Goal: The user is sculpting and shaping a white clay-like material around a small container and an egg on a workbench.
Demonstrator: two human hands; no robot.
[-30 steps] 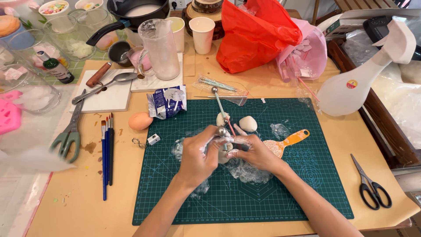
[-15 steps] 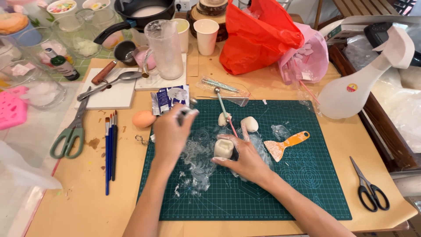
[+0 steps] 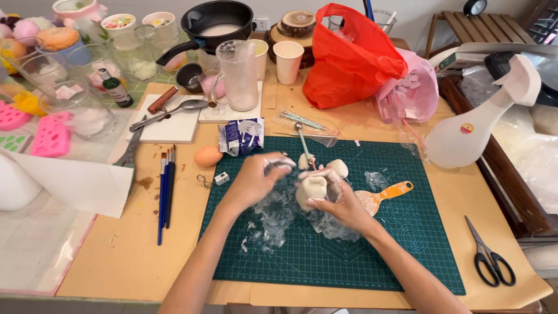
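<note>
The right hand (image 3: 340,200) pinches the white clay lump (image 3: 311,190) at the middle of the green mat (image 3: 407,256); the left hand (image 3: 258,177) pinches crumpled film (image 3: 279,164). A hard squeeze may deform the lump.

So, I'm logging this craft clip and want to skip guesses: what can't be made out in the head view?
- Underside of the pale lump: covered by the right hand.
- What the left hand pinches: blurred, fingers curl over it.
- Pan contents: too small to tell.
- Pink moulds: the far-left one is cut off by the edge.
</note>
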